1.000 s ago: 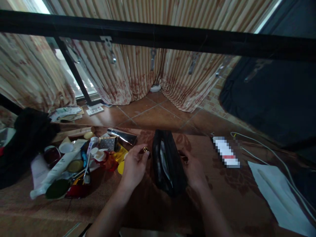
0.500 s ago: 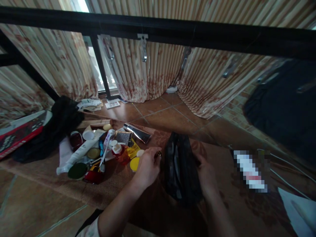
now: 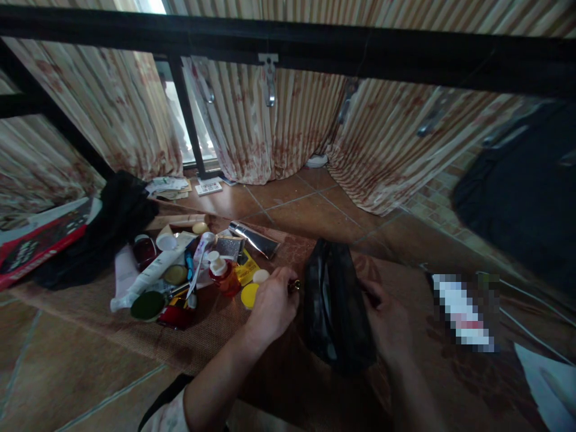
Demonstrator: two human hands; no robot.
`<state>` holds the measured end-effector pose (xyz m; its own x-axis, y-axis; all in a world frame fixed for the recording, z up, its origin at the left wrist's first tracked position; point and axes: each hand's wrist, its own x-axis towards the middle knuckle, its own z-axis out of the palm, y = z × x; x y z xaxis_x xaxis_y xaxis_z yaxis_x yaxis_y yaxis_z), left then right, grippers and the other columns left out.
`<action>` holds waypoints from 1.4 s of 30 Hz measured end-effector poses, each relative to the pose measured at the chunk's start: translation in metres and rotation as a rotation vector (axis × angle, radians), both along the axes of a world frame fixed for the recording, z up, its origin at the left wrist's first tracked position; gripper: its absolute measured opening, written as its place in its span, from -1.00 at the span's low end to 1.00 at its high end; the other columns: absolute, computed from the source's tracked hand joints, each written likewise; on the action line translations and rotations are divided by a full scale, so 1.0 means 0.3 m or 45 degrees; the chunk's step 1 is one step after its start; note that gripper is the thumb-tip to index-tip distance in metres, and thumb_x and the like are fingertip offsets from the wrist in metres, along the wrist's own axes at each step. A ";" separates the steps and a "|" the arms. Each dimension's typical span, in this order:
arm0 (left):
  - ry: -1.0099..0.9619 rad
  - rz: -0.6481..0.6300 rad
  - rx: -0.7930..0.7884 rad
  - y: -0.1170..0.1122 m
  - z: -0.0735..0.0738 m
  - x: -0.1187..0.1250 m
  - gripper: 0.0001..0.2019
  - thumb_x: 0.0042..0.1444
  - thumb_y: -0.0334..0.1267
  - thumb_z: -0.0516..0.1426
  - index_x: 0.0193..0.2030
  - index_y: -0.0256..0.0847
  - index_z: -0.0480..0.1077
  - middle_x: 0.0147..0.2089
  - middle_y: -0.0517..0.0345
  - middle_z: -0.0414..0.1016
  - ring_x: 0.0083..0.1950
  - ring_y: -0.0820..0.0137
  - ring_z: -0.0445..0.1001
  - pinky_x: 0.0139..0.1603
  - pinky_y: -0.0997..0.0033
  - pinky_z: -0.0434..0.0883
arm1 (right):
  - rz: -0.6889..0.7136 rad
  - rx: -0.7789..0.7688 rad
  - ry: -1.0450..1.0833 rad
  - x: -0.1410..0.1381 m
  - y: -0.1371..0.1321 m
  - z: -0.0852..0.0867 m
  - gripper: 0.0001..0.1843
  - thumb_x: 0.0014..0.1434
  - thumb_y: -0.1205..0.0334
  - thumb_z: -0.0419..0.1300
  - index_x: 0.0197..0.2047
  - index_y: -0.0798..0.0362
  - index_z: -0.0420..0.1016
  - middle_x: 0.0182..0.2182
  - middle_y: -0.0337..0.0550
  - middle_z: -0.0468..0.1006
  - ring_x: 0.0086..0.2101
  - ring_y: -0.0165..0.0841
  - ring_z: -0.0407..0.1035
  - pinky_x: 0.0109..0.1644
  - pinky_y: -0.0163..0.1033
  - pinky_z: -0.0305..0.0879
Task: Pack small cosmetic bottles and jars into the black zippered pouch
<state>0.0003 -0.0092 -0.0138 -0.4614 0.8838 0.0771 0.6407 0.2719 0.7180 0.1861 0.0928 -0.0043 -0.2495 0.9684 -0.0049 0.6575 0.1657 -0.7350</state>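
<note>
A black zip pouch [image 3: 339, 306] stands on the brown cloth in front of me, its top slit partly parted and its inside too dark to make out. At its left side, my left hand [image 3: 274, 303] is closed on a small dark item with a shiny gold end [image 3: 294, 285]; most of it is hidden by the fingers. My right hand [image 3: 391, 318] is curled against the pouch's right side, gripping its edge, with the fingertips partly hidden in shadow. Close to my left hand lie a yellow round lid [image 3: 249, 296] and a red pump bottle [image 3: 224, 277].
Left of my hands is a pile of toiletries, including a white tube [image 3: 157, 264], a dark green round item [image 3: 147, 306] and a silver tube [image 3: 254, 239]. Black fabric [image 3: 119, 222] and a red box [image 3: 45, 240] lie far left. White paper [image 3: 544, 384] is at right.
My right hand has shifted slightly outward along the pouch's right side. My left hand keeps the gold-ended item beside the pouch. The whole view has shifted a little.
</note>
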 end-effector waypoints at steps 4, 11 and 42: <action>-0.001 -0.003 0.003 0.000 -0.002 0.000 -0.83 0.07 -0.48 0.07 -0.23 -0.16 0.36 -0.25 0.13 0.45 -0.27 0.37 0.43 -0.30 0.41 0.29 | -0.010 0.005 -0.055 0.029 0.006 -0.022 -0.48 0.14 -0.04 0.04 0.00 0.09 0.55 -0.16 0.04 0.64 -0.18 -0.12 0.52 -0.10 -0.05 0.38; 0.098 -0.054 -0.029 0.002 -0.002 0.002 -0.79 0.07 -0.51 0.04 -0.23 -0.15 0.38 -0.21 0.09 0.45 -0.24 0.33 0.45 -0.26 0.38 0.32 | -0.050 0.083 -0.176 0.054 0.004 -0.034 -0.51 0.15 -0.05 0.04 -0.06 0.07 0.59 -0.23 0.04 0.65 -0.24 -0.11 0.54 -0.19 -0.08 0.38; -1.903 0.212 0.219 0.006 0.092 -0.006 -0.46 0.22 0.23 -0.06 -0.19 -0.26 0.40 -0.46 0.18 0.41 -0.62 0.59 0.24 -0.64 0.61 0.05 | -0.194 0.192 0.190 0.027 -0.005 -0.022 -0.61 0.12 -0.03 0.16 -0.16 0.06 0.62 -0.26 0.00 0.66 -0.19 -0.13 0.54 -0.07 -0.07 0.40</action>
<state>-0.0016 -0.0073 0.0139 -0.2976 0.8444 -0.4454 -0.7136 0.1131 0.6914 0.1942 0.0913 -0.0109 -0.0878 0.9818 0.1685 0.5697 0.1882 -0.8000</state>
